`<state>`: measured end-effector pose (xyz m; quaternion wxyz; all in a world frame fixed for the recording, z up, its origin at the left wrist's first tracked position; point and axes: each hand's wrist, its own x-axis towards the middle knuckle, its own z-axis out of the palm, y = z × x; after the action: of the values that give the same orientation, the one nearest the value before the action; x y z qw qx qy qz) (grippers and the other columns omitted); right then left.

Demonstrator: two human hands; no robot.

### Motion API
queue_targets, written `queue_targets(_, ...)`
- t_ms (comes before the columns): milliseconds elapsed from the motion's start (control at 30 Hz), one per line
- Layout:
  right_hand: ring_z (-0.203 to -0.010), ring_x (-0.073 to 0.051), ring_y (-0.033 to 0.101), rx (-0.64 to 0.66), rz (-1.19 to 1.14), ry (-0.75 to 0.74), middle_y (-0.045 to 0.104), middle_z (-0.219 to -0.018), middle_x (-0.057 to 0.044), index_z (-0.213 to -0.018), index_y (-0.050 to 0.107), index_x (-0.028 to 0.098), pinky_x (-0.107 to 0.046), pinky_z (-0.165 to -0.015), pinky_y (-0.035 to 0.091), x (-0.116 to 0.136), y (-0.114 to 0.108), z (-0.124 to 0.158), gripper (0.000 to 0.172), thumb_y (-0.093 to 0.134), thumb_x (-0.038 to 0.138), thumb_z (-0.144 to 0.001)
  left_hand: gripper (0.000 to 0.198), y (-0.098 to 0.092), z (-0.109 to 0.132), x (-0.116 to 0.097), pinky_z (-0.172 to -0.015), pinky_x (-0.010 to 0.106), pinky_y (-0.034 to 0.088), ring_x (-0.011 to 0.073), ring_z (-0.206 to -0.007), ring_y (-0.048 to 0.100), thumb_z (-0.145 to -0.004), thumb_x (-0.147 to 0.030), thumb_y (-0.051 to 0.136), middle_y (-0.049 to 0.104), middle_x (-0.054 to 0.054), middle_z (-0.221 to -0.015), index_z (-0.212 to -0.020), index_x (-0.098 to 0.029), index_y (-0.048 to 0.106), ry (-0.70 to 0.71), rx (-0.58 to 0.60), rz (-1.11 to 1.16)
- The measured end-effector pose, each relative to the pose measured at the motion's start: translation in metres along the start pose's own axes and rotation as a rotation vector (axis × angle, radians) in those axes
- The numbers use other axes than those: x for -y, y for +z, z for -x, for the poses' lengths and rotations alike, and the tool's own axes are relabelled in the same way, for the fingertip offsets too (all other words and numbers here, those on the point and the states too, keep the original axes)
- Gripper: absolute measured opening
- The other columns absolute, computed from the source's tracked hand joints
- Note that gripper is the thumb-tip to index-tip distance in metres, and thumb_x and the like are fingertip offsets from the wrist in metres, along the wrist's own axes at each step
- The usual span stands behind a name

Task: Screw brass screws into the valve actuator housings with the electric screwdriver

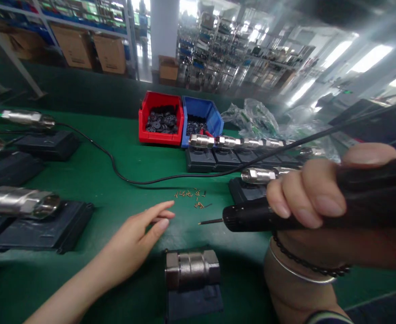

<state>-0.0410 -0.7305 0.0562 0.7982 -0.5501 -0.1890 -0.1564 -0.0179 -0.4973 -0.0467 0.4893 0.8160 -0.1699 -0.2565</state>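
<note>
My right hand [306, 193] is wrapped round a black electric screwdriver [252, 218], held level with its thin bit pointing left. A tiny brass-coloured piece shows at the bit's tip. Small brass-coloured screws [199, 205] lie scattered on the green table [116, 234] beyond the bit. My left hand [147, 227] is left of the bit, fingers stretched towards the screws, thumb apart, with nothing visible in it. Nearest to me, between my hands, a metal fitting [193, 270] sits on a dark grey box-like base [195, 306].
More metal fittings on dark bases stand at the left [18, 202] and in rows at the right [258, 175]. Behind are a red bin [160, 137], a blue bin [202, 108] and clear plastic bags [258, 117]. A black cable [143, 182] crosses the table.
</note>
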Motion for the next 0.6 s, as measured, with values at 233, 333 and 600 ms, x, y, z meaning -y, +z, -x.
queue_targets(233, -0.043, -0.012, 0.046, -0.106, 0.176, 0.198, 0.049, -0.054, 0.002, -0.085, 0.053, 0.020, -0.028, -0.043, 0.039, 0.007, 0.005, 0.009, 0.028, 0.061, 0.045, -0.076, 0.097, 0.034, 0.055, 0.049, -0.104, 0.049, 0.028, 0.0295, -0.129, 0.030, -0.064, -0.050, 0.067, 0.025, 0.007, -0.144, -0.139, -0.032, 0.009, 0.049, 0.221, -0.019)
queue_targets(333, -0.046, -0.012, 0.047, -0.123, 0.192, 0.273, 0.050, -0.057, 0.003, -0.080, 0.052, 0.019, -0.029, -0.046, 0.042, 0.007, 0.007, 0.011, 0.029, 0.068, 0.042, -0.071, 0.097, 0.052, 0.056, 0.058, -0.103, 0.050, 0.031, 0.0332, -0.130, 0.025, -0.063, -0.046, 0.070, 0.019, 0.014, -0.144, -0.138, -0.025, 0.013, 0.180, 0.115, -0.167)
queue_targets(600, -0.045, -0.007, 0.038, -0.020, 0.030, 0.321, 0.043, -0.055, 0.006, -0.076, 0.049, 0.017, -0.021, -0.041, 0.030, -0.003, 0.011, 0.011, 0.029, 0.073, 0.025, -0.062, 0.081, 0.062, 0.050, 0.060, -0.099, 0.051, 0.037, 0.0351, -0.122, 0.038, -0.063, -0.047, 0.064, 0.035, 0.014, -0.135, -0.130, -0.021, 0.028, 0.239, -0.051, -0.329)
